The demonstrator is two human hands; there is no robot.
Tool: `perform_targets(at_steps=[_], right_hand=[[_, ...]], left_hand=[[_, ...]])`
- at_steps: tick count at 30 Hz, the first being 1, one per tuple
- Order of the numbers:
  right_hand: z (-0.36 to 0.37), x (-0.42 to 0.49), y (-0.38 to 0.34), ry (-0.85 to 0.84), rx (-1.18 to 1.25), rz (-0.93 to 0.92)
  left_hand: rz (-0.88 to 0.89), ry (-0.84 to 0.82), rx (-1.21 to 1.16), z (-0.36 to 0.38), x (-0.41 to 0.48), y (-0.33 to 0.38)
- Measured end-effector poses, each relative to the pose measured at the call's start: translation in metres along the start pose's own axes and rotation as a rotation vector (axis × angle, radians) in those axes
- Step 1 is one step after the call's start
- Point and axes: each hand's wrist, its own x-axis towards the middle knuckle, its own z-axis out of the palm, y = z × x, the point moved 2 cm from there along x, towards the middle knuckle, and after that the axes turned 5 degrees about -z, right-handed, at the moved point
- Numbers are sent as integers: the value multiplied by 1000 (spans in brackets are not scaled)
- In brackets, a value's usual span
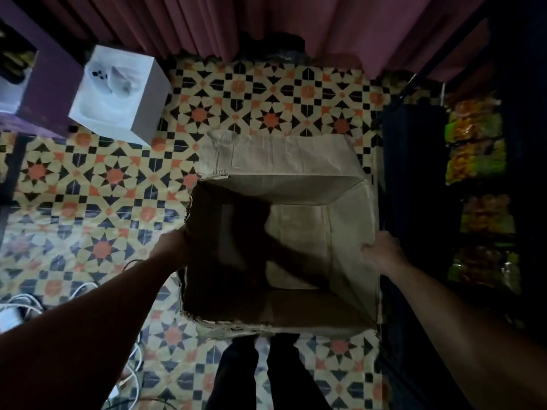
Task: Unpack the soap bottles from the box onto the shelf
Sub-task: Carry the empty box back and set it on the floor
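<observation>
Black trouser legs nearest, standing right behind the near wall of the box. White cables low on the left, well apart from it.

Next up, both hands on the box, one per side. Left hand curled shut over the left rim, fingers tucked inside. Right hand closed on the top of the right wall. Both equally near, with the box between them, its long side running left to right.

No soap bottles to be seen inside. Bare bottom on the right half, dark shadow over the left half, so hard to be sure there. Looks emptied, or nearly.

Farther on, one flap folded open and flat on the far side. Patterned floor all around.

Dark shelf just beside the box on the right, so closer to the right hand. Bright packets stacked beyond it. Nothing between box and shelf.

Far left, a white carton. Farthest back, a pink curtain.
</observation>
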Motion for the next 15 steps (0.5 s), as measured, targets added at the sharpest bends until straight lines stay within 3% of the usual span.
perform_targets(at_steps=[15], right_hand=[[43,97,-3,59,55,81]], left_hand=[[26,51,35,23,113,41]])
